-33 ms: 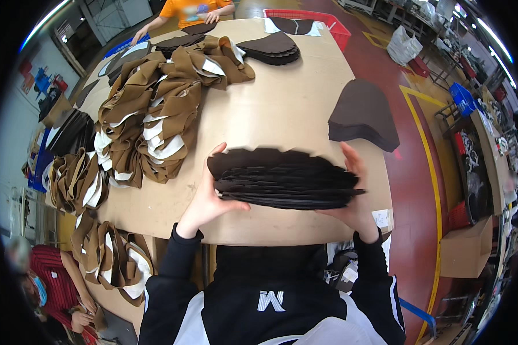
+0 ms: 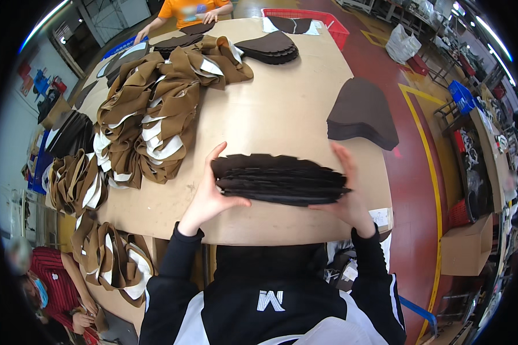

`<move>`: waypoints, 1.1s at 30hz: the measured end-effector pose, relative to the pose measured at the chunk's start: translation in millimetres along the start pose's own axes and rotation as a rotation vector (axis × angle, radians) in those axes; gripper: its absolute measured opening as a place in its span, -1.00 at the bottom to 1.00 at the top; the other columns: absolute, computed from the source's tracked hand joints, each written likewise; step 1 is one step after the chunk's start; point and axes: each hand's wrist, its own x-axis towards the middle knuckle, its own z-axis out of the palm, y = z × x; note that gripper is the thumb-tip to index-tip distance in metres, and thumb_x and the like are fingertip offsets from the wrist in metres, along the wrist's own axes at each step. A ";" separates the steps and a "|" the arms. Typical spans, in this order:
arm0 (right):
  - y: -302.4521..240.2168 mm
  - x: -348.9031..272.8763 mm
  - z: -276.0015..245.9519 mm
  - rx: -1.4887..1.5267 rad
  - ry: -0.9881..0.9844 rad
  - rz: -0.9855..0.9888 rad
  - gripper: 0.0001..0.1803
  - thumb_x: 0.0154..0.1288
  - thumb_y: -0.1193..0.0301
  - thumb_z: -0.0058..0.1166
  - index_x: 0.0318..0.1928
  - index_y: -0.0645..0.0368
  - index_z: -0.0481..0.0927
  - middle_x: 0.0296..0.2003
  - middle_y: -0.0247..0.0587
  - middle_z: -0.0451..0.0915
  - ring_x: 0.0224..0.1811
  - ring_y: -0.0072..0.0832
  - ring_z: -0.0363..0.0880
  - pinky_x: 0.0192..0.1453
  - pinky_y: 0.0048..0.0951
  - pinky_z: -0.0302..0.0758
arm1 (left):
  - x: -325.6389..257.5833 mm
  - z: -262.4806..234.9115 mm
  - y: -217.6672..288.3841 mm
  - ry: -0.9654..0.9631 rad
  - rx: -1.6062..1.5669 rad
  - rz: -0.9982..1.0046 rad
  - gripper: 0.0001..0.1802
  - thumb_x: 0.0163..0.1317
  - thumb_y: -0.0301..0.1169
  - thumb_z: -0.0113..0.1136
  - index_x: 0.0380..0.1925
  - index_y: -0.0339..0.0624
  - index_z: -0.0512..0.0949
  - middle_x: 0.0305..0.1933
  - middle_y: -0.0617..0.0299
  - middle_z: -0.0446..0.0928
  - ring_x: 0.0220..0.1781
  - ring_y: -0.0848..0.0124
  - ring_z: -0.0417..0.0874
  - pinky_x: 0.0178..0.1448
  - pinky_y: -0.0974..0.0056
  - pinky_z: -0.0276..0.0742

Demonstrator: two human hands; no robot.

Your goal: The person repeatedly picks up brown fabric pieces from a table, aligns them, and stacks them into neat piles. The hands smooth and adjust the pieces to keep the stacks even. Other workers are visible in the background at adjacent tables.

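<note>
A thick stack of dark brown cut pieces point(image 2: 281, 179) stands on its edge between my two hands, over the near part of the table. The sheets lie slightly uneven, with ragged upper edges. My left hand point(image 2: 212, 192) cups its left end, thumb along the near side and fingers behind. At the other end, my right hand point(image 2: 352, 198) presses in with its fingers raised and its thumb low in front. Whether the stack's lower edge touches the table is hidden. Beyond my right hand lies a neat flat pile of brown curved pieces point(image 2: 360, 109).
Brown and white sewn pieces point(image 2: 167, 115) heap along the table's point(image 2: 270, 115) left side. Another dark stack point(image 2: 269, 47) lies at the far side. A person in orange point(image 2: 181, 14) works at the far edge; one in striped red point(image 2: 54, 279) sits lower left. A red crate point(image 2: 335, 29) stands behind.
My right hand has moved slightly inward to the left, and its end of the stack has shifted with it. The stack now appears a little narrower. The other piles stay put.
</note>
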 end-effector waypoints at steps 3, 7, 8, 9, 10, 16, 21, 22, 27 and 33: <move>20.1 9.0 12.6 0.000 -0.086 0.118 0.31 -0.10 0.25 0.66 0.53 0.22 -0.01 0.46 0.07 0.26 0.53 -0.10 0.24 0.59 -0.13 0.18 | 18.1 15.6 -30.0 0.126 -0.066 0.022 0.41 -0.14 -0.41 0.72 0.59 -0.17 -0.14 0.54 -0.02 0.16 0.55 0.25 0.24 0.59 0.12 0.20; 17.0 20.8 26.5 0.230 0.009 0.233 0.34 -0.15 0.26 0.68 0.52 0.23 -0.01 0.42 0.12 0.27 0.49 -0.12 0.29 0.54 -0.14 0.27 | 27.1 23.5 -29.0 0.138 -0.063 0.076 0.29 -0.16 -0.44 0.71 0.51 -0.19 0.02 0.46 0.00 0.26 0.52 0.22 0.28 0.57 0.12 0.24; 16.3 20.4 29.7 0.171 0.018 0.232 0.34 -0.16 0.27 0.69 0.52 0.24 -0.02 0.41 0.12 0.26 0.49 -0.13 0.28 0.53 -0.15 0.27 | 26.8 24.9 -32.3 0.157 -0.079 0.075 0.29 -0.17 -0.43 0.72 0.51 -0.19 0.03 0.45 0.00 0.27 0.51 0.22 0.29 0.56 0.12 0.25; 16.4 16.0 33.8 0.112 0.026 0.231 0.35 -0.17 0.27 0.70 0.52 0.24 -0.02 0.40 0.12 0.25 0.49 -0.14 0.27 0.53 -0.15 0.27 | 24.8 27.1 -38.4 0.177 -0.095 0.074 0.29 -0.18 -0.43 0.73 0.50 -0.19 0.04 0.44 0.00 0.28 0.49 0.23 0.31 0.55 0.12 0.27; 18.9 11.0 39.0 0.057 0.041 0.231 0.36 -0.18 0.27 0.70 0.52 0.24 -0.03 0.40 0.12 0.24 0.48 -0.15 0.27 0.53 -0.16 0.27 | 22.7 27.2 -42.4 0.190 -0.107 0.072 0.29 -0.20 -0.43 0.73 0.50 -0.19 0.05 0.43 0.00 0.29 0.48 0.23 0.33 0.54 0.12 0.28; 25.3 0.0 28.3 -0.031 0.010 0.133 0.22 -0.19 0.32 0.71 0.44 0.26 0.16 0.33 0.02 0.37 0.38 -0.22 0.42 0.43 -0.22 0.41 | -3.4 22.3 -41.9 0.134 -0.059 0.106 0.09 -0.12 -0.51 0.69 0.39 -0.27 0.19 0.31 0.04 0.44 0.36 0.25 0.48 0.43 0.17 0.43; -15.6 19.0 28.9 -0.144 0.172 -0.160 0.05 -0.15 0.36 0.70 0.33 0.25 0.30 0.04 -0.05 0.60 -0.02 -0.25 0.71 0.11 -0.35 0.65 | -1.3 5.4 -22.2 0.248 0.020 0.163 0.10 -0.10 -0.41 0.71 0.40 -0.28 0.17 0.26 0.07 0.49 0.28 0.30 0.55 0.37 0.19 0.49; -25.4 24.8 25.1 -0.060 0.164 -0.116 0.04 -0.15 0.36 0.69 0.33 0.25 0.30 0.05 -0.04 0.59 0.00 -0.25 0.70 0.12 -0.34 0.65 | 0.0 1.0 -10.8 0.255 0.067 0.235 0.13 -0.11 -0.39 0.72 0.41 -0.27 0.15 0.27 0.07 0.48 0.29 0.30 0.54 0.37 0.19 0.49; -21.3 49.4 17.5 -0.062 0.042 0.104 0.17 -0.17 0.52 0.65 0.44 0.19 0.15 0.29 -0.06 0.34 0.36 -0.28 0.38 0.44 -0.27 0.37 | 23.9 -14.4 11.5 0.095 -0.094 0.086 0.44 -0.21 -0.37 0.76 0.57 -0.18 -0.12 0.48 0.01 0.26 0.48 0.24 0.35 0.52 0.15 0.32; 55.9 15.1 55.5 0.319 -0.025 0.307 0.28 -0.16 0.38 0.68 0.48 0.20 0.03 0.38 0.04 0.25 0.49 -0.22 0.23 0.55 -0.22 0.21 | 19.9 9.7 -45.1 0.172 -0.045 0.089 0.38 -0.16 -0.46 0.70 0.57 -0.18 -0.11 0.51 -0.03 0.21 0.56 0.19 0.24 0.59 0.13 0.18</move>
